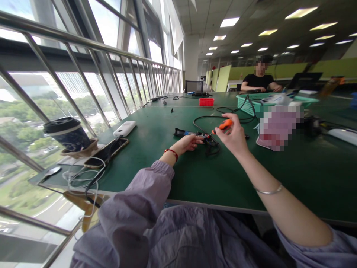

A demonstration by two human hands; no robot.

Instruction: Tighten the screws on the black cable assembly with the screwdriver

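My right hand [232, 136] is closed around the orange and black handle of a screwdriver [225, 125]. Its thin shaft slants down to the left, with the tip close to the fingers of my left hand [190, 143]. Those left fingers are pinched together at a small dark part with wires, too small to name. Just behind them lies a black cylindrical device with a blue section [184, 133]. A black cable [198, 120] runs from this spot across the green table, and a dark loop of it hangs beside my left fingertips.
Behind stand a red tray [206, 102] and a green basket [245, 106] with items. A blurred pink object [279, 128] is at right. At left are a cup [68, 136], a phone [107, 153], a white power bank [124, 128] and cables by the railing. A person [259, 80] sits across.
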